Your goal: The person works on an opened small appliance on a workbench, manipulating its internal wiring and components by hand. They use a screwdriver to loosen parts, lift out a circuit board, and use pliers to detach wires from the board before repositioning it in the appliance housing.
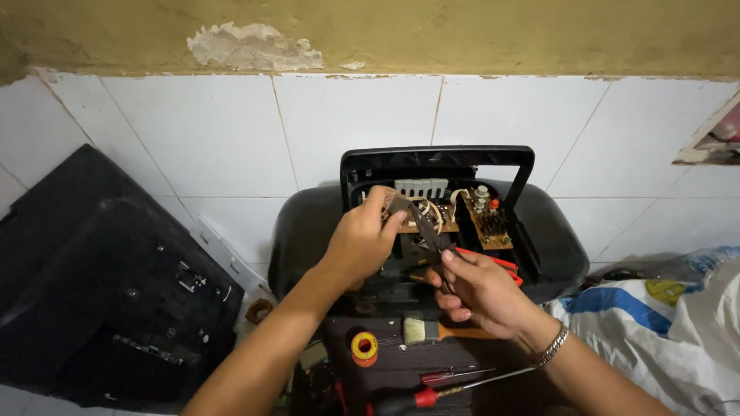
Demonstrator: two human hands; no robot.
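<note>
Head view: small brown part (397, 203) pinched in left hand (361, 245), right over open black radio casing (432, 166), just above circuit boards (490, 223). Right hand (482, 291) clenched on dark pliers (428, 227), tips touching that part. Likely light, stiff, brittle; best gripped by edges, not leads. Counted: two boards, one pliers, one red-handled tool (493, 263) under right hand. On tabletop (385, 370) nearby: one paintbrush (420, 330), one solder spool (364, 347), one red screwdriver (432, 395). Black panel (100, 293) leaning at left, well apart; white sack (663, 323) at right.
</note>
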